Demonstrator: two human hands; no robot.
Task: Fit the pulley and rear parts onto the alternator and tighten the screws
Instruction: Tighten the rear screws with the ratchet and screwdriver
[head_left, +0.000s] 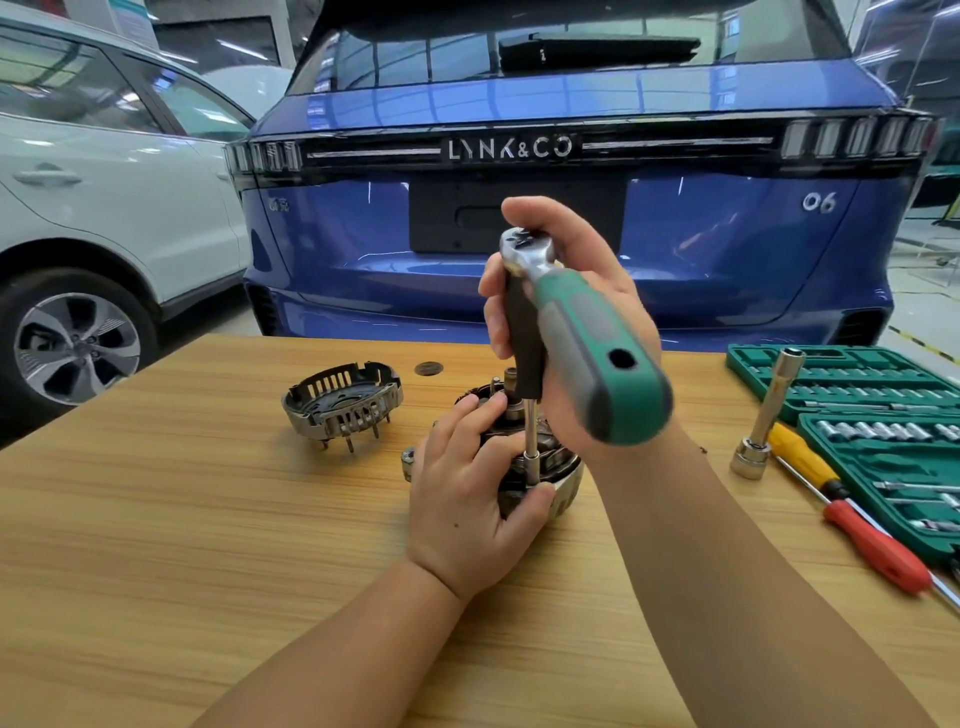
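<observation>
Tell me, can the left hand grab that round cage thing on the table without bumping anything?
Probably yes. The left hand holds the alternator, and the round cage part sits just beside it with only bare table between, though it would have to let go first.

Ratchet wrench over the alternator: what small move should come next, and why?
Probably swing the ratchet wrench handle to turn the screw: its socket sits upright on the alternator, the right hand grips the head, and the left hand steadies the body.
</observation>
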